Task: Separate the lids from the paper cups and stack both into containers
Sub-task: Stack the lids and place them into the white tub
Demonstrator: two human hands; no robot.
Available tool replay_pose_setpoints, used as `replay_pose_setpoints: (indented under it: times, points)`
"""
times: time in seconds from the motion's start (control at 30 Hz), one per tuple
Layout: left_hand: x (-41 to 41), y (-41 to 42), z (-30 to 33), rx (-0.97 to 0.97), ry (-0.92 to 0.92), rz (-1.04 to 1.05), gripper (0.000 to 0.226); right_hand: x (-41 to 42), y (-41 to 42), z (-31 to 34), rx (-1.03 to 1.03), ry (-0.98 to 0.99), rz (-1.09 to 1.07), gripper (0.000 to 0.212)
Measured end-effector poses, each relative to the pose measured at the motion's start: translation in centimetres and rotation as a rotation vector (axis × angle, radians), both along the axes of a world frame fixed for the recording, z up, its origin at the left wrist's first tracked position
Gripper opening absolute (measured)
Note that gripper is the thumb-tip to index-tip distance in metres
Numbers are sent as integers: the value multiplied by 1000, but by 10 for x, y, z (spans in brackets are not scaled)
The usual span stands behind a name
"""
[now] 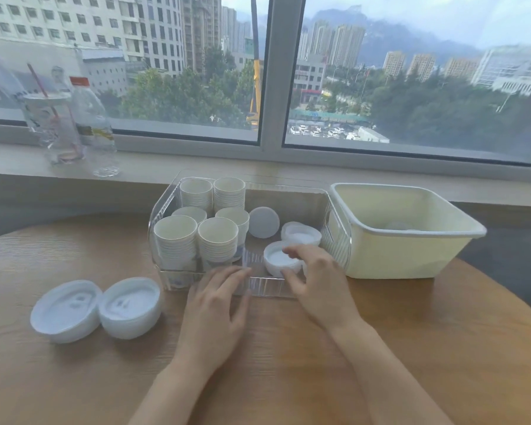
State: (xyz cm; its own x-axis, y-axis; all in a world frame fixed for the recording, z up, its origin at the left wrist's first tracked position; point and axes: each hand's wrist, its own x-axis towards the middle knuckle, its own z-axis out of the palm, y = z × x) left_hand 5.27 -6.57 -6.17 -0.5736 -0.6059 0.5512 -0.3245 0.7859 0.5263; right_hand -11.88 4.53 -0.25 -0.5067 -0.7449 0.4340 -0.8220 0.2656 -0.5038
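Nearest the camera, two bare forearms reach up from 6 o'clock over the wooden table [288,348]. The left hand [215,305] lies flat with fingers straight and relaxed, its tips touching the near wall of the clear plastic bin [258,286] and holding nothing. The right hand [316,280] reaches over that same wall, thumb and fingers curled round a small stack of white lids [278,260] inside the bin's near right corner.

At 9 o'clock from the hands, two more stacks of lids [95,308] rest side by side on the table, touching each other, just left of the bin.

Inside the bin, the left half is filled with six nested stacks of paper cups [196,234], all upright with mouths up. Toward 1 o'clock from the gripped lids lies another lid pile [301,233], and behind it one lid [263,222] seems to stand on edge, though blur makes its lean uncertain.

At 2 o'clock, touching the clear bin's right side, sits a cream tub [411,250].

Farthest, at 10 o'clock on the windowsill [196,164], stand a clear cup with a red straw [54,124] and a plastic bottle [94,124].
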Motion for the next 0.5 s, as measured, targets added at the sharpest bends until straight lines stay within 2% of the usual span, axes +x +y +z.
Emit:
replay_pose_setpoints:
  times: [0.13,0.33,0.4,0.5]
  points:
    - [6,-1,0,-1,80,0,37,-15,-37,13,44,-17,19,51]
    - [12,-9,-1,36,157,11,34,-36,-78,19,528,-45,-138,91]
    - [12,-12,-3,54,170,18,31,-34,-78,16,506,-96,-44,85]
    - [11,-13,-5,66,161,20,30,-29,-71,14,340,-292,196,72]
